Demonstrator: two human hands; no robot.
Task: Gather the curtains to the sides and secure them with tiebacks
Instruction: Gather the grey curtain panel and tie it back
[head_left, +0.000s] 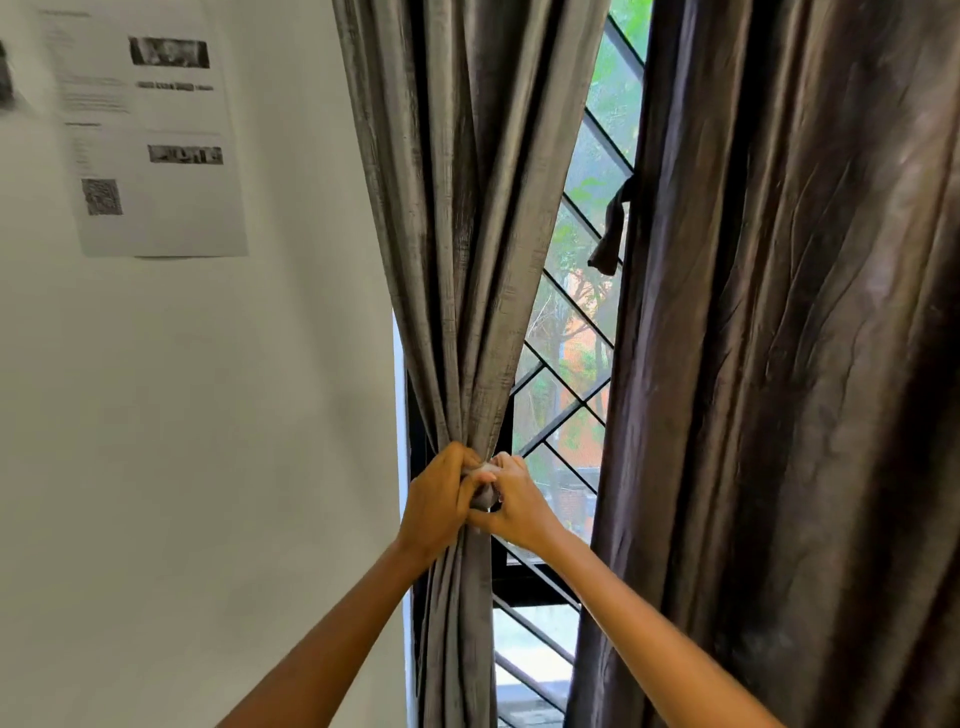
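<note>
The left grey curtain is bunched into a narrow bundle at the window's left edge. My left hand and my right hand both clutch the bundle at its waist, fingers pinching a short strip of tieback between them; most of the tieback is hidden by my fingers. The right dark brown curtain hangs loose over the right side of the window. A dark fabric tieback strip dangles at its inner edge.
A window with a black diagonal metal grille shows between the curtains, trees outside. A white wall lies to the left with a printed paper sheet stuck on it.
</note>
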